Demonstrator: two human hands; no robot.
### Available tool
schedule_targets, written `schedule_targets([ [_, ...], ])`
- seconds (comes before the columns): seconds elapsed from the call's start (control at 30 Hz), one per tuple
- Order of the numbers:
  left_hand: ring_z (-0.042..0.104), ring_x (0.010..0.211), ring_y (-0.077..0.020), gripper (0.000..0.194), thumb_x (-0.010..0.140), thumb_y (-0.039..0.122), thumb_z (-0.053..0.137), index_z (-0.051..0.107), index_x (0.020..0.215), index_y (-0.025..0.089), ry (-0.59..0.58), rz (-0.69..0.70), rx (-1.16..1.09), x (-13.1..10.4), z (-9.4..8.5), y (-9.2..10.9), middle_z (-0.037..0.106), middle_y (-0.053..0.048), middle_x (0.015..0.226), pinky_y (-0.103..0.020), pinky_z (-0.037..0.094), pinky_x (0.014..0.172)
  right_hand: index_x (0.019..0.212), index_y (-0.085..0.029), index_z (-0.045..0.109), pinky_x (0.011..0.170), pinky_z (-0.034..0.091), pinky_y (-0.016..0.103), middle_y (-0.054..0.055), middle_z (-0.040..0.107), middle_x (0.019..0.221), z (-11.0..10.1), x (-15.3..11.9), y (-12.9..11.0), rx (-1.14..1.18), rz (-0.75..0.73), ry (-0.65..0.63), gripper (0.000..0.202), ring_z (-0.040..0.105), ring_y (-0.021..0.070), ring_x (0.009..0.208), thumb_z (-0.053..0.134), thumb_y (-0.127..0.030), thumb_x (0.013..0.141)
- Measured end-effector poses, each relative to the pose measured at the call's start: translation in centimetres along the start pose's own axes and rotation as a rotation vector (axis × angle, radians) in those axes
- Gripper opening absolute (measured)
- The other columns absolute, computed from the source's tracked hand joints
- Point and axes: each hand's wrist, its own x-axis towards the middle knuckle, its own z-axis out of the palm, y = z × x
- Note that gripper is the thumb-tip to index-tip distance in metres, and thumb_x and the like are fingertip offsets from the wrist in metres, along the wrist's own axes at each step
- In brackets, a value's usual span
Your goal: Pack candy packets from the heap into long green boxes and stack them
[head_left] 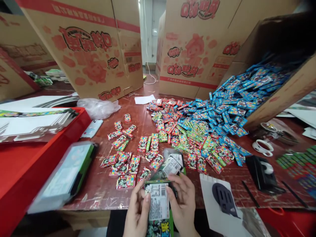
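Note:
At the table's front edge, my left hand and my right hand are closed on the two sides of a printed candy package. A white label with a barcode covers much of its upper face, and green and black print shows below. Both thumbs lie on the label's sides. Just beyond my fingers lies another clear package with white labels, partly hidden. Small red candy packets lie loose to the left of my hands. Green packets sit mixed with red ones farther back.
Blue packets spill from a tipped carton at right. Tall cartons stand behind. At left are a red tray, a phone and a clear package. A tape dispenser and tape roll are at right.

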Motion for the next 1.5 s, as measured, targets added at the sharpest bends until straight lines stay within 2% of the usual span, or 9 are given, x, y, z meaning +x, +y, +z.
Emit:
schedule_targets([
  [0.2,0.058,0.097,-0.0176,0.050,0.085,0.041,0.057,0.043,0.130,0.025,0.006,0.029,0.068,-0.4,-1.2,-1.4,0.062,-0.005,0.101,-0.023,0.047,0.085,0.110,-0.023,0.044,0.075,0.053,0.030,0.006,0.070,0.093,-0.6,1.9,-0.3,0.219,0.342,-0.215,0.042,0.066,0.0187,0.085,0.069,-0.028,0.077],
  [0.3,0.051,0.114,-0.0203,0.041,0.087,0.040,0.053,0.049,0.125,0.025,-0.022,0.029,0.110,-0.3,-1.1,-1.3,0.056,-0.007,0.121,-0.025,0.043,0.094,0.111,-0.021,0.044,0.071,0.054,0.030,0.007,0.071,0.091,-0.6,1.2,-0.3,0.179,0.378,-0.190,0.039,0.067,0.0194,0.081,0.067,-0.030,0.079],
  [0.47,0.060,0.076,-0.0172,0.020,0.087,0.039,0.053,0.060,0.093,0.021,-0.120,0.058,0.098,1.5,-0.6,0.3,0.063,-0.004,0.084,-0.022,0.049,0.067,0.116,-0.021,0.045,0.079,0.054,0.030,0.008,0.071,0.095,-0.2,-1.2,-0.1,-0.023,0.222,-0.117,0.031,0.067,0.0195,0.089,0.056,-0.028,0.087],
  [0.7,0.063,0.091,-0.0192,0.016,0.076,0.027,0.070,0.057,0.081,0.021,-0.105,-0.043,-0.300,3.0,0.4,0.6,0.068,-0.002,0.087,-0.027,0.048,0.080,0.124,-0.028,0.040,0.082,0.054,0.033,0.005,0.067,0.101,0.3,-0.9,0.1,-0.054,-0.114,-0.041,0.040,0.064,0.0175,0.095,0.053,-0.016,0.087],
  [0.93,0.063,0.087,-0.0179,0.018,0.073,0.034,0.073,0.067,0.078,0.018,-0.207,-0.108,-0.159,3.2,-0.4,1.2,0.070,-0.006,0.091,-0.023,0.048,0.076,0.117,-0.023,0.046,0.081,0.054,0.032,0.004,0.072,0.085,-0.3,0.9,-0.8,0.068,0.247,-0.242,0.045,0.067,0.0188,0.086,0.068,-0.024,0.078],
  [1.1,0.063,0.068,-0.0174,0.040,0.064,0.045,0.077,0.067,0.091,0.016,-0.240,-0.306,-0.131,3.5,-0.7,3.2,0.071,-0.006,0.079,-0.024,0.048,0.063,0.110,-0.020,0.046,0.073,0.052,0.032,0.008,0.073,0.087,-0.6,3.1,-2.0,0.177,0.559,-0.355,0.055,0.068,0.0207,0.082,0.078,-0.026,0.066],
  [1.27,0.056,0.056,-0.0133,0.037,0.068,0.050,0.071,0.068,0.078,0.014,-0.219,-0.367,-0.180,4.3,-0.1,3.2,0.068,-0.003,0.066,-0.021,0.041,0.054,0.105,-0.018,0.050,0.074,0.051,0.035,0.011,0.074,0.087,-0.6,4.4,-2.7,0.253,0.728,-0.347,0.054,0.069,0.0227,0.081,0.081,-0.031,0.063],
  [1.37,0.057,0.059,-0.0154,0.033,0.072,0.048,0.068,0.069,0.078,0.016,-0.245,-0.315,-0.157,4.5,0.2,2.9,0.068,-0.003,0.068,-0.023,0.043,0.056,0.104,-0.017,0.051,0.073,0.050,0.033,0.011,0.074,0.086,-1.1,4.8,-2.5,0.242,0.767,-0.320,0.057,0.069,0.0232,0.080,0.083,-0.033,0.059],
  [1.5,0.061,0.083,-0.0219,0.033,0.085,0.044,0.053,0.069,0.076,0.017,-0.250,-0.051,0.012,4.0,0.6,2.6,0.069,-0.008,0.088,-0.031,0.046,0.077,0.106,-0.016,0.050,0.074,0.050,0.034,0.011,0.074,0.085,-1.9,4.7,-1.9,0.243,0.766,-0.331,0.056,0.069,0.0226,0.080,0.081,-0.032,0.062],
])
